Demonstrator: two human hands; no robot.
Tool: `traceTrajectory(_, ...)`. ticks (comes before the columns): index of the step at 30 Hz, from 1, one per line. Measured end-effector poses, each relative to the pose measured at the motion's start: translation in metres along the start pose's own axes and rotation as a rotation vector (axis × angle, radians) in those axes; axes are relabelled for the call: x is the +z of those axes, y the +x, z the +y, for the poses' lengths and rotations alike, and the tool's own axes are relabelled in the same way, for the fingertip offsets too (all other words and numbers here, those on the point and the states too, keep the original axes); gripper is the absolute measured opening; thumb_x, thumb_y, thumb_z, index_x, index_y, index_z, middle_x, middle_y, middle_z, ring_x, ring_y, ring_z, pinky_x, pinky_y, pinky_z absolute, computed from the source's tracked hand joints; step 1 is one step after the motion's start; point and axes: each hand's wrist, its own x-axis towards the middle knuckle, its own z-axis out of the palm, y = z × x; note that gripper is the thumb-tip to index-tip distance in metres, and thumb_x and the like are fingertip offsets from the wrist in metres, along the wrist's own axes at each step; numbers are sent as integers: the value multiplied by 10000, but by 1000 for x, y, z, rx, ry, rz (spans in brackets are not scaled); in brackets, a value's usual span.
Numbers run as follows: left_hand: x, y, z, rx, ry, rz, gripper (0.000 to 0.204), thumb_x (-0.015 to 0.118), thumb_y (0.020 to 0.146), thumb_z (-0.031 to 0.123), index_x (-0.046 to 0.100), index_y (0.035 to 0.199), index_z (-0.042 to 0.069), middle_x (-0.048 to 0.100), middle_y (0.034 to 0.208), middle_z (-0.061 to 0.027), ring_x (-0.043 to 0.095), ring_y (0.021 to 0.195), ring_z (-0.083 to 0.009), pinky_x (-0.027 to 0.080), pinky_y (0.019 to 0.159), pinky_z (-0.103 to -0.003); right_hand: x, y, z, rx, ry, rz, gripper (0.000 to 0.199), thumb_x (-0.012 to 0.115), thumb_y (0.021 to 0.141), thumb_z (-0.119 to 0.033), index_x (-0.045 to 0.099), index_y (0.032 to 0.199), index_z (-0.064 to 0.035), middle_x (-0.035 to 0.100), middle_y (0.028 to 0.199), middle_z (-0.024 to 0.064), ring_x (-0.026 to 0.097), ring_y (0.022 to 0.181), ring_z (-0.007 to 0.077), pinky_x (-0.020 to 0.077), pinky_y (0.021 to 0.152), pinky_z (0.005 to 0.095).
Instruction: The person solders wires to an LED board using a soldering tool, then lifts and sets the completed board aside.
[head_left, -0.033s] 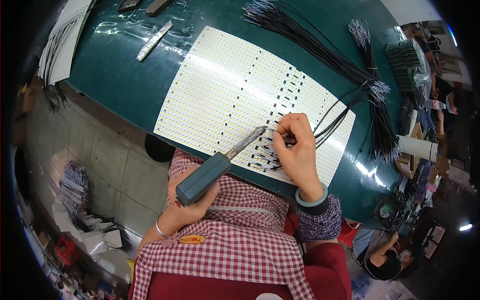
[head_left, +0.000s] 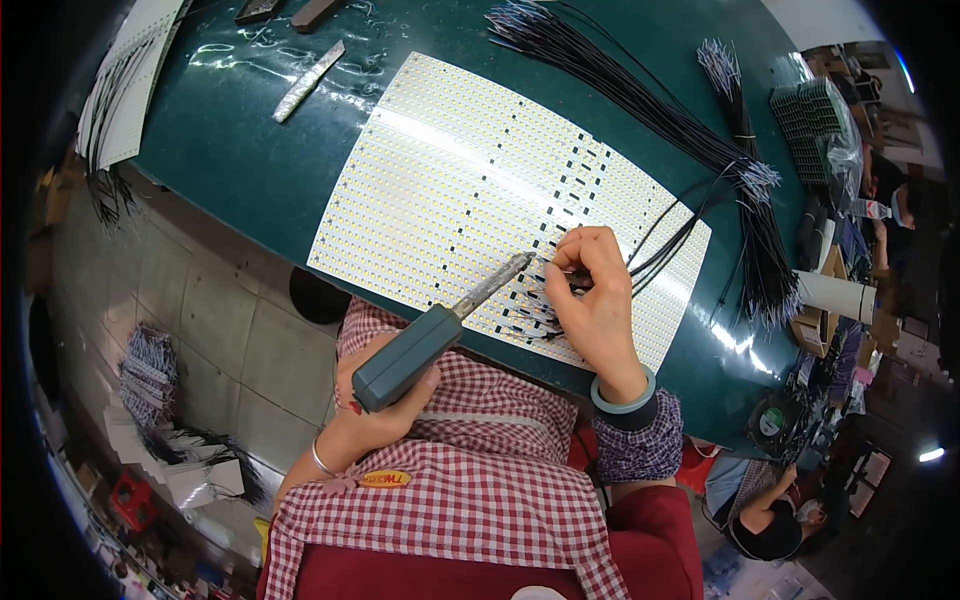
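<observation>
A white LED panel (head_left: 420, 170) with rows of tiny yellow chips lies on the green table. My left hand (head_left: 385, 395) is wrapped round the dark green handle of a soldering iron (head_left: 408, 355), whose tip points up and right across the panel. Close to that tip, over a row of black components, my right hand (head_left: 595, 290) pinches a thin black wire; its exact end is hidden by my fingers. Several black wires (head_left: 665, 250) pass behind this hand toward the right. Short wires (head_left: 530, 315) with bare ends lie on the panel just below the tip.
Black wire bundles (head_left: 630, 95) stretch over the far right of the table (head_left: 240, 190). A wrapped silver knife-like tool (head_left: 308, 82) lies at the far left. Another wired panel (head_left: 130, 80) overhangs the left end. A roll (head_left: 835, 295) and a co-worker (head_left: 775, 520) are at the right.
</observation>
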Motion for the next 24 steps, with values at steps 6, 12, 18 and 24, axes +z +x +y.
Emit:
traceTrajectory(6,1,3,2,-6,-7,-12,221,727,771,-1,663,977,-45,657,849,-106,649,687,-170,508,606,-263,0,0,3,-14,-27,-10,99,638,768,29,545,800,17,534,914,115,559,748,216,471,658,306)
traceTrajectory(12,0,0,-3,-18,-3,-17,219,730,755,2,666,958,-48,656,828,-124,644,647,-198,505,584,-277,0,0,4,-10,-7,-8,99,640,765,26,548,800,17,536,908,115,558,746,218,470,662,308)
traceTrajectory(18,1,-3,-14,142,8,111,263,738,713,-5,679,966,-50,648,786,-128,633,598,-218,497,541,-289,0,0,4,-6,-15,-15,102,643,765,22,548,801,19,538,906,114,556,744,218,467,658,310)
traceTrajectory(24,-5,-7,-18,85,3,87,271,748,723,7,687,982,-45,686,852,-143,667,646,-219,523,590,-286,-1,1,2,-18,-33,-23,100,635,767,33,543,805,20,530,893,115,557,730,217,466,640,311)
